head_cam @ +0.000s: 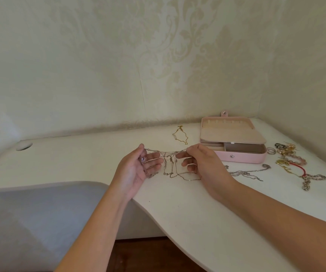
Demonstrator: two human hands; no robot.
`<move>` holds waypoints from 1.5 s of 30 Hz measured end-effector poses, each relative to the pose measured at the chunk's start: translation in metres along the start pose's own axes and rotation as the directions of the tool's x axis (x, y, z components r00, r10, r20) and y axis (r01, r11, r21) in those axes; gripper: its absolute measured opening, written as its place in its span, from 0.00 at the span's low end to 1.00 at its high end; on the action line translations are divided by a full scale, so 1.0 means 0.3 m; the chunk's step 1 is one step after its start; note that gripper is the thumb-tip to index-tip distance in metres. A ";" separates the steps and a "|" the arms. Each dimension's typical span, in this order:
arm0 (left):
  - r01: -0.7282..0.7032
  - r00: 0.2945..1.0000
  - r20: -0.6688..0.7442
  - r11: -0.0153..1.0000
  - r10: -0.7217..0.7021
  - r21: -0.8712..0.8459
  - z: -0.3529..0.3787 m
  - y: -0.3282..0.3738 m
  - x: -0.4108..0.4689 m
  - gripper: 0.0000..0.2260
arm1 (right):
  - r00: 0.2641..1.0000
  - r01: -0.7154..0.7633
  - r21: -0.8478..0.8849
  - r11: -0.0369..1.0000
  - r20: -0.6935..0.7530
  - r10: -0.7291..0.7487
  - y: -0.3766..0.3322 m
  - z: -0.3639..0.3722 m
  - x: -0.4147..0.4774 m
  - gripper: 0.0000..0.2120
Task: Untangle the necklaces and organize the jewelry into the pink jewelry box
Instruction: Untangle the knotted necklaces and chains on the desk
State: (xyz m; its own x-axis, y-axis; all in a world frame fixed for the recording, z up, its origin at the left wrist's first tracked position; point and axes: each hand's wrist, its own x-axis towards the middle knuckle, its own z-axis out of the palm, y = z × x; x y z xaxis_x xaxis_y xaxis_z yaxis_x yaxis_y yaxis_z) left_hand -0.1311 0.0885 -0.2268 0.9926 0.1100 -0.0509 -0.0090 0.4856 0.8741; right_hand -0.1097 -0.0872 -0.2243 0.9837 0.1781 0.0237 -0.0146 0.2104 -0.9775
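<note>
A tangle of thin silver necklaces [170, 163] is stretched between my two hands above the white table [83, 161]. My left hand [138, 169] pinches one end, with chain and a small pink pendant [143, 159] draped over its fingers. My right hand [201, 163] pinches the other end near a clasp. Loops of chain hang down and touch the tabletop. The pink jewelry box [242, 156] stands open behind my right hand, its lid tilted over the compartments.
A gold necklace [180, 135] lies near the wall, left of the box. A silver chain [246, 172] trails right of my right hand. Rings, beaded bracelets, a red cord and chunky chains [291, 161] are piled at the far right. The table's curved front edge runs below my forearms.
</note>
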 end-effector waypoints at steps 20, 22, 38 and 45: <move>-0.074 0.983 0.182 0.833 -0.032 0.548 0.011 0.019 -0.018 0.14 | 0.996 0.055 0.034 0.998 0.068 -0.057 0.003 -0.010 -0.011 0.08; -0.069 0.982 0.182 0.819 -0.044 0.570 0.021 0.018 -0.021 0.14 | 0.994 0.078 0.028 0.997 0.070 -0.080 0.002 -0.011 -0.014 0.07; 0.000 0.994 0.096 0.880 -0.052 0.475 0.009 0.020 -0.010 0.12 | 0.976 0.102 -0.484 0.869 0.216 0.006 -0.097 -0.089 0.060 0.07; -0.019 0.997 0.081 0.892 -0.019 0.451 0.006 0.014 -0.007 0.13 | 0.965 0.195 -0.769 0.609 0.262 0.022 -0.180 -0.209 0.044 0.05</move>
State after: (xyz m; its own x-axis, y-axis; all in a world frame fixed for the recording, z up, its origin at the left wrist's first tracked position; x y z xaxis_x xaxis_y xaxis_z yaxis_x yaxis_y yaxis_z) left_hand -0.1330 0.0887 -0.2221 0.9991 0.0301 -0.0284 0.0272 0.0396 0.9988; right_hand -0.0848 -0.1565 -0.1842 0.9018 0.4284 0.0562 0.3207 -0.5765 -0.7516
